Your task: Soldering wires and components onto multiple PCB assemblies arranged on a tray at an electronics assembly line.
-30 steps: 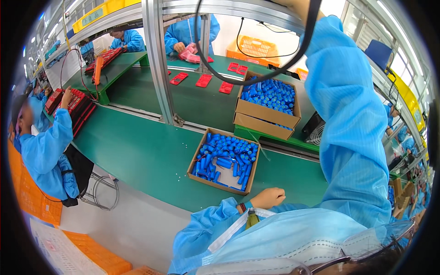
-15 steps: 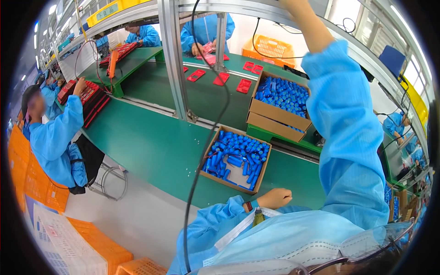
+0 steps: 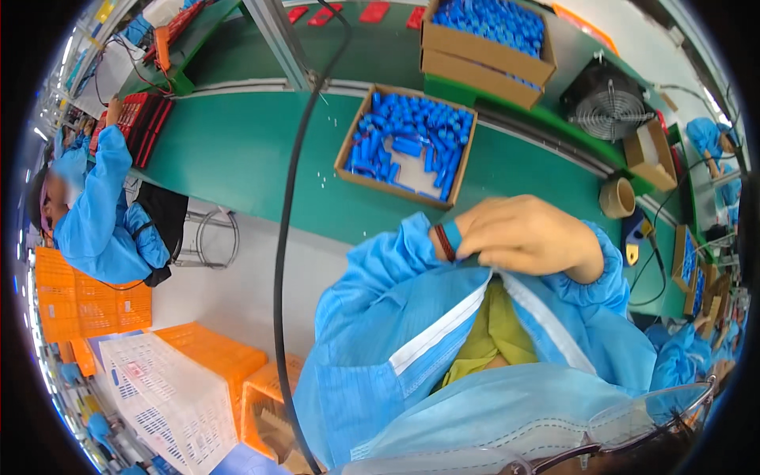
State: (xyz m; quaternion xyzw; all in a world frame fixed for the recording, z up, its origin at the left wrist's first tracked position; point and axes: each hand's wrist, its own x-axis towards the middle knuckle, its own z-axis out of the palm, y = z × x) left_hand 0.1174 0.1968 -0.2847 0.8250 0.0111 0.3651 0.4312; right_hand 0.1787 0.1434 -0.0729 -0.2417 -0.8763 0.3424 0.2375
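**Right hand folded over left wrist, at the band**

Right hand (image 3: 538,237): fingers together, part-curled, tips at the left wrist beside the teal wristband (image 3: 452,233). Can't tell if they pinch it or just rest there. Left hand (image 3: 478,214): mostly covered, finger curl and any hold not visible.

Wristband sits round the left wrist, beaded bracelet (image 3: 443,243) next to it on the sleeve side. Judging by looks: light, soft, a bit stretchy, not fragile; best taken by its edge, clear of the beads.

Pose: forearms meet in front of the chest, right wrist bent, back of hand up.

Further out: open carton (image 3: 388,187) of blue cylinders (image 3: 416,119) just beyond, on the green bench (image 3: 237,150), hands off it. Stacked cartons (image 3: 483,71) behind, fan (image 3: 608,108) to their right.
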